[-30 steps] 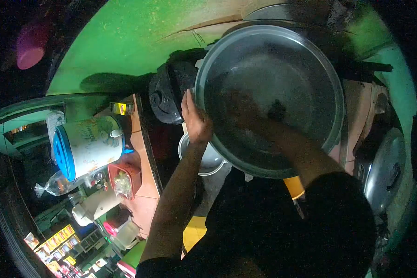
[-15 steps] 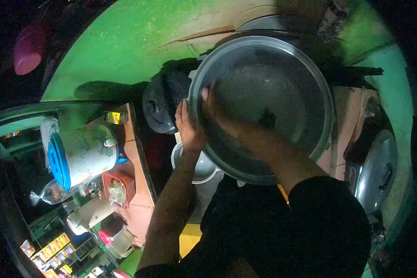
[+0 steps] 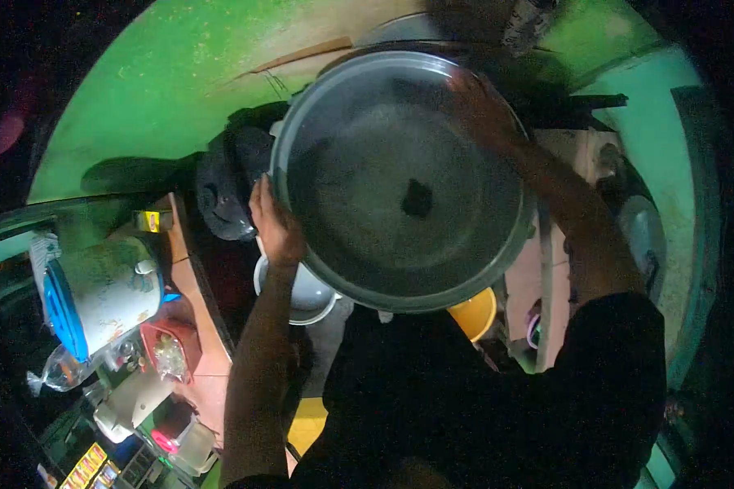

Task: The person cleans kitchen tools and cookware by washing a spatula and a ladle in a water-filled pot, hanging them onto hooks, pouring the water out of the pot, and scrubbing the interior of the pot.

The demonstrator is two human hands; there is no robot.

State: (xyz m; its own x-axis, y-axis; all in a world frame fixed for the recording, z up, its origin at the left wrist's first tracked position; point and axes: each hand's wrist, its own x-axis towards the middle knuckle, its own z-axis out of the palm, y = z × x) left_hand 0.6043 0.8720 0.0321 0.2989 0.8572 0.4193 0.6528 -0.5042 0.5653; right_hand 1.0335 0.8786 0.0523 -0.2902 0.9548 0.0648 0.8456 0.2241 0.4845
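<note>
A large round metal basin [image 3: 375,236] with a thick rim stands tilted toward me. My left hand [image 3: 276,224] grips the left side of its rim, fingers along the outside. Across the basin, my right hand [image 3: 477,102] lies against the upper right inner wall near the rim. It is dim and smeared, so I cannot make out its fingers or anything under them. A small black patch [image 3: 417,198] shows on the basin's bottom; whether it is a shadow or a thing, I cannot tell.
Below the basin are a white bowl [image 3: 298,293] and an orange-yellow bucket [image 3: 475,314]. Left, a tiled ledge [image 3: 196,310] bears a white water jug with a blue lid [image 3: 114,293] and a red container [image 3: 171,350]. A metal lid [image 3: 640,232] leans at right.
My right hand has swept from the basin's left inner side to its upper right. My left hand stays on the rim. The view has shifted, so the basin appears farther left.
</note>
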